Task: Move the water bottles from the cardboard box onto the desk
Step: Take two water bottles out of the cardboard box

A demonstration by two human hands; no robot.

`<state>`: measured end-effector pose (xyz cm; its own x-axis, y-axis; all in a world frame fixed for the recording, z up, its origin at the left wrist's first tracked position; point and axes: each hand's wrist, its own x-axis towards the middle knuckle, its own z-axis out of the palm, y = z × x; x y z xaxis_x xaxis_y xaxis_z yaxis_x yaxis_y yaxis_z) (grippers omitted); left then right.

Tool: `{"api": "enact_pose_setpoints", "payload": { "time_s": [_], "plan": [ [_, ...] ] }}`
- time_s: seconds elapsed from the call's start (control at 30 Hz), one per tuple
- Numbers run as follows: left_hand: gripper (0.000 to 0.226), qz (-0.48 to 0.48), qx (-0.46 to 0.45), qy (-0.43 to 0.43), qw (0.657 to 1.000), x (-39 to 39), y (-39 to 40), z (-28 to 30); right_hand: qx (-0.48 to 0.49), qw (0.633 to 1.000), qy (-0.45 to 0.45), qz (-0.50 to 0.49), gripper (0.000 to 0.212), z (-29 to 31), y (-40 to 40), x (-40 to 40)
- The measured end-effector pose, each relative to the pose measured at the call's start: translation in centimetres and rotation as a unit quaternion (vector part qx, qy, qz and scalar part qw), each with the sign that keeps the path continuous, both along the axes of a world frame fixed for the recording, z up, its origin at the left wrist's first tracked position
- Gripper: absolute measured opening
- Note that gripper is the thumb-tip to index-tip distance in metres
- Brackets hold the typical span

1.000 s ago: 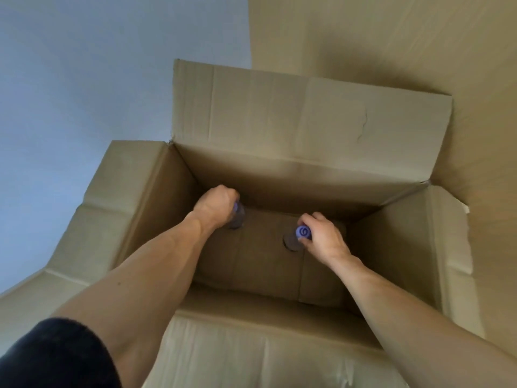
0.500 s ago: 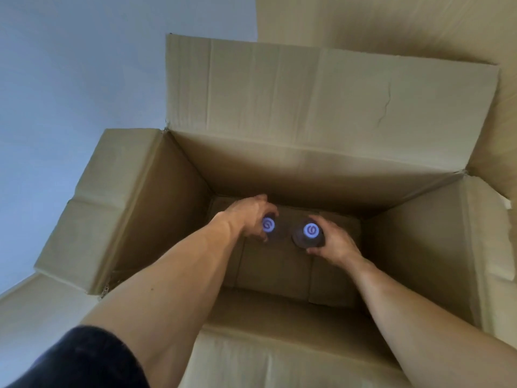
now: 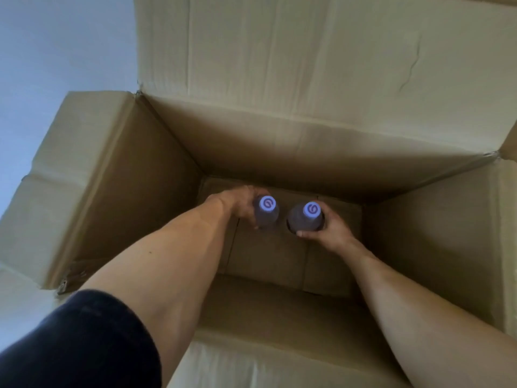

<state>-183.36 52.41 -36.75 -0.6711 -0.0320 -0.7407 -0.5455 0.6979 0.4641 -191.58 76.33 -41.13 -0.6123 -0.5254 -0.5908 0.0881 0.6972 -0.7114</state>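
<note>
Both my arms reach down into a large open cardboard box (image 3: pixel 156 175). My left hand (image 3: pixel 240 204) grips an upright water bottle (image 3: pixel 267 212) with a pale purple cap, seen from above. My right hand (image 3: pixel 328 231) grips a second upright water bottle (image 3: pixel 306 218) with the same cap, just to the right of the first. The two bottles are close together and do not touch, near the far end of the box's floor. Their lower parts are hidden in the dark of the box.
The box's flaps stand open: a tall one at the back (image 3: pixel 307 65), one on the left (image 3: pixel 78 177), one on the right (image 3: pixel 503 247). A pale wall (image 3: pixel 56 51) shows at upper left. The desk is out of view.
My left hand has brought its bottle from the left side of the box towards the middle, beside the right one. Both caps now face up at me, and the view has moved closer.
</note>
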Motion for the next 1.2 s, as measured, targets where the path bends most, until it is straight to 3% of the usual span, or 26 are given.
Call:
{"api": "enact_pose_setpoints", "payload": {
  "time_s": [0.2, 0.3, 0.43, 0.6, 0.67, 0.77, 0.87, 1.0, 1.2],
  "plan": [
    [0.068, 0.029, 0.021, -0.060, 0.998, 0.3, 0.7, 1.5, -0.053, 0.992, -0.093, -0.071, 0.063, 2.0, 0.7, 0.0],
    [0.036, 0.080, 0.117, -0.075, 0.987, 0.6, 1.1, 3.3, -0.097, 0.979, -0.144, -0.107, 0.065, 3.3, 1.3, 0.3],
    [0.027, 0.183, 0.243, -0.084, 0.949, 2.1, 2.1, 6.6, -0.135, 0.958, -0.224, -0.115, 0.072, 6.7, 2.1, 0.6],
    [0.041, 0.275, 0.307, -0.041, 0.910, 3.8, 3.4, 10.7, -0.188, 0.920, -0.309, -0.152, 0.030, 11.8, 2.6, 1.8],
    [0.053, 0.308, 0.314, -0.017, 0.898, 4.3, 3.9, 12.6, -0.227, 0.906, -0.323, -0.154, 0.038, 13.9, 2.6, 2.6],
    [0.055, 0.378, 0.333, 0.035, 0.863, 5.1, 5.0, 15.4, -0.255, 0.890, -0.332, -0.183, 0.070, 17.4, 2.3, 3.8],
    [0.045, 0.428, 0.361, 0.076, 0.825, 6.1, 6.0, 18.3, -0.279, 0.885, -0.316, -0.198, 0.062, 20.4, 1.7, 4.9],
    [0.056, 0.449, 0.381, 0.107, 0.801, 8.2, 6.6, 22.8, -0.319, 0.870, -0.297, -0.230, 0.058, 24.4, 1.2, 6.4],
    [0.053, 0.427, 0.453, 0.101, 0.776, 11.2, 6.8, 28.3, -0.352, 0.847, -0.319, -0.237, 0.074, 29.4, 0.9, 9.7]
  ]
}}
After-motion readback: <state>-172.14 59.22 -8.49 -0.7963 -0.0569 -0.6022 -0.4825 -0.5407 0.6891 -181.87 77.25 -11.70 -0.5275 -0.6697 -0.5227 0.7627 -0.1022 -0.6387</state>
